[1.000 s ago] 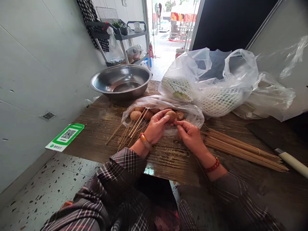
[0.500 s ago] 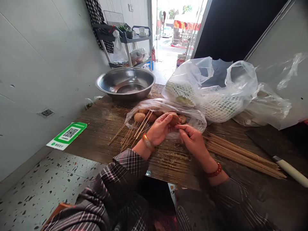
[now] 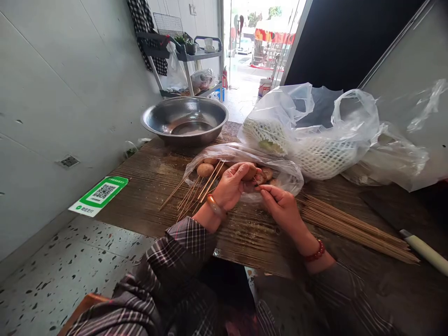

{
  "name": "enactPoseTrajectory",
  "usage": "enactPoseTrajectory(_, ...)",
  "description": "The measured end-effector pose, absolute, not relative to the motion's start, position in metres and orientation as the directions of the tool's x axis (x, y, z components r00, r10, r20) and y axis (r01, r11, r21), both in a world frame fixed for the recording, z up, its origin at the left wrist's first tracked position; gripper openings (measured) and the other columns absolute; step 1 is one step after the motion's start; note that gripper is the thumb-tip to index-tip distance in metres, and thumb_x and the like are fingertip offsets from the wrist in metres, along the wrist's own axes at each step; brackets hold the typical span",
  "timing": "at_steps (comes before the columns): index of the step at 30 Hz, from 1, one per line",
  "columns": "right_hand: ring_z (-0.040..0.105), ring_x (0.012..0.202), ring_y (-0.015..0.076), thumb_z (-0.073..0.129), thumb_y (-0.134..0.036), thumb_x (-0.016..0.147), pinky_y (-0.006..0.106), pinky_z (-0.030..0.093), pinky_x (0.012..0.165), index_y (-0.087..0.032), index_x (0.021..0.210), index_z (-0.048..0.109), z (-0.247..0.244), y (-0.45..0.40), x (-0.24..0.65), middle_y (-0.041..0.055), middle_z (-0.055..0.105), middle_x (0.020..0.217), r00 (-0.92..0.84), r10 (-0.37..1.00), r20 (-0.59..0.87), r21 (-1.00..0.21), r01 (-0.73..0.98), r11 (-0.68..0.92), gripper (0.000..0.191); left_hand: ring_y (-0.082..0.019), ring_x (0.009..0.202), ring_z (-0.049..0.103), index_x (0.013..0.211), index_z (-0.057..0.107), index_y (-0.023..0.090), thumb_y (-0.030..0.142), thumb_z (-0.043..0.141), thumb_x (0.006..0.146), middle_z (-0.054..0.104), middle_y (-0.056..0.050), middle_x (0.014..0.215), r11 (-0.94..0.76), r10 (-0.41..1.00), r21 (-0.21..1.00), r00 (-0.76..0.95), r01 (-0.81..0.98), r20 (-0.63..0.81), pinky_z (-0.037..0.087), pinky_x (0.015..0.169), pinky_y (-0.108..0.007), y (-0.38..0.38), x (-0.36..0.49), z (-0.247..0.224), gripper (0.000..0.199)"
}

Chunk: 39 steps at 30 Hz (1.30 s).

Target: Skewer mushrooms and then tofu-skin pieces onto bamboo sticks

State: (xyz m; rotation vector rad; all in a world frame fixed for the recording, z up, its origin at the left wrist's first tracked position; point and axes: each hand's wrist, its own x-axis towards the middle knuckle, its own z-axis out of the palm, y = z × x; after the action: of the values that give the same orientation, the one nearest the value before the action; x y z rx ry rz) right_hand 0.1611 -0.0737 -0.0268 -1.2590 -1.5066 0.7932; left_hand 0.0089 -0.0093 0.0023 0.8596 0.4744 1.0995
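My left hand (image 3: 231, 186) is closed around a brown mushroom (image 3: 249, 172) above the front of a clear plastic bag (image 3: 224, 150). Close beside it, my right hand (image 3: 280, 204) pinches a thin stick whose tip end is at the mushroom; most of the stick is hidden. Several round brown mushrooms (image 3: 205, 170) lie in the bag's opening. Thin sticks (image 3: 187, 196) rest on the wood left of my left wrist, some leaning on the bag. A bundle of bare skewers (image 3: 357, 226) lies right of my right hand.
A steel basin (image 3: 185, 135) stands at the back left. Plastic bags with netted produce (image 3: 322, 154) sit at the back right. A knife (image 3: 425, 249) lies at the right, and a green QR card (image 3: 101, 193) at the table's left edge (image 3: 136, 205).
The view has shifted slightly, moving the surroundings a little to the right. My right fingers are slightly lower against the mushroom, and more mushrooms show behind my hands.
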Motion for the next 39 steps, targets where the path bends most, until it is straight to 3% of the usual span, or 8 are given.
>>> enactPoseTrajectory(6, 0.057, 0.057, 0.0166, 0.053, -0.035, 0.093, 0.029, 0.044, 0.058, -0.016, 0.097, 0.077, -0.020, -0.078, 0.157, 0.0015, 0.065, 0.063, 0.066, 0.931, 0.358, -0.843, 0.452, 0.292, 0.030, -0.016, 0.082, 0.061, 0.085, 0.068, 0.013, 0.047, 0.080, 0.076, 0.065, -0.006, 0.084, 0.169, 0.911, 0.819, 0.404, -0.548, 0.082, 0.049, 0.071, -0.026, -0.013, 0.013, 0.001, 0.037)
enactPoseTrajectory(12, 0.063, 0.067, 0.0195, 0.052, -0.035, 0.094, 0.031, 0.049, 0.066, -0.019, 0.088, 0.074, -0.019, -0.078, 0.155, 0.0054, 0.073, 0.076, 0.066, 0.920, 0.385, -0.814, 0.494, 0.305, 0.027, -0.017, 0.080, 0.058, 0.075, 0.064, 0.015, 0.051, 0.081, 0.074, 0.049, 0.000, 0.069, 0.178, 0.906, 0.817, 0.415, -0.548, 0.081, 0.044, 0.065, -0.025, -0.019, 0.019, 0.000, 0.040)
enactPoseTrajectory(17, 0.060, 0.066, 0.0182, 0.053, -0.036, 0.093, 0.030, 0.045, 0.063, -0.020, 0.083, 0.068, -0.019, -0.075, 0.155, 0.0033, 0.069, 0.072, 0.095, 0.920, 0.381, -0.827, 0.479, 0.293, 0.024, -0.013, 0.077, 0.054, 0.066, 0.060, 0.015, 0.047, 0.081, 0.076, 0.045, 0.002, 0.065, 0.122, 0.892, 0.843, 0.430, -0.524, 0.139, 0.046, 0.083, -0.029, -0.022, 0.025, -0.005, 0.039)
enactPoseTrajectory(20, 0.053, 0.059, 0.0156, 0.053, -0.038, 0.093, 0.028, 0.040, 0.057, -0.021, 0.080, 0.064, -0.018, -0.074, 0.156, -0.0014, 0.057, 0.059, 0.084, 0.937, 0.338, -0.853, 0.447, 0.268, 0.025, -0.013, 0.077, 0.056, 0.074, 0.065, 0.015, 0.046, 0.082, 0.075, 0.049, 0.002, 0.067, 0.144, 0.893, 0.843, 0.435, -0.519, 0.116, 0.046, 0.084, -0.029, -0.021, 0.024, -0.006, 0.035)
enactPoseTrajectory(25, 0.045, 0.051, 0.0134, 0.052, -0.040, 0.095, 0.027, 0.037, 0.054, -0.019, 0.088, 0.066, -0.019, -0.072, 0.152, -0.0049, 0.048, 0.051, 0.033, 0.954, 0.299, -0.887, 0.377, 0.266, 0.027, -0.017, 0.084, 0.063, 0.086, 0.069, 0.014, 0.041, 0.080, 0.075, 0.066, -0.004, 0.079, 0.199, 0.905, 0.844, 0.424, -0.499, 0.037, 0.048, 0.073, -0.027, -0.013, 0.015, -0.004, 0.031)
enactPoseTrajectory(33, 0.056, 0.061, 0.0169, 0.049, -0.039, 0.096, 0.028, 0.041, 0.058, -0.019, 0.092, 0.071, -0.023, -0.072, 0.147, -0.0010, 0.055, 0.057, 0.025, 0.951, 0.308, -0.884, 0.377, 0.277, 0.030, -0.017, 0.079, 0.065, 0.093, 0.067, 0.015, 0.043, 0.075, 0.080, 0.072, -0.007, 0.087, 0.238, 0.918, 0.835, 0.396, -0.496, -0.027, 0.049, 0.065, -0.028, -0.008, 0.012, -0.001, 0.032)
enactPoseTrajectory(39, 0.059, 0.064, 0.0177, 0.048, -0.034, 0.095, 0.029, 0.044, 0.065, -0.020, 0.084, 0.070, -0.024, -0.073, 0.148, 0.0027, 0.065, 0.067, 0.063, 0.928, 0.367, -0.853, 0.420, 0.309, 0.029, -0.016, 0.086, 0.066, 0.093, 0.068, 0.016, 0.042, 0.077, 0.080, 0.070, -0.003, 0.085, 0.164, 0.935, 0.847, 0.354, -0.506, 0.031, 0.051, 0.078, -0.030, -0.012, 0.018, -0.003, 0.031)
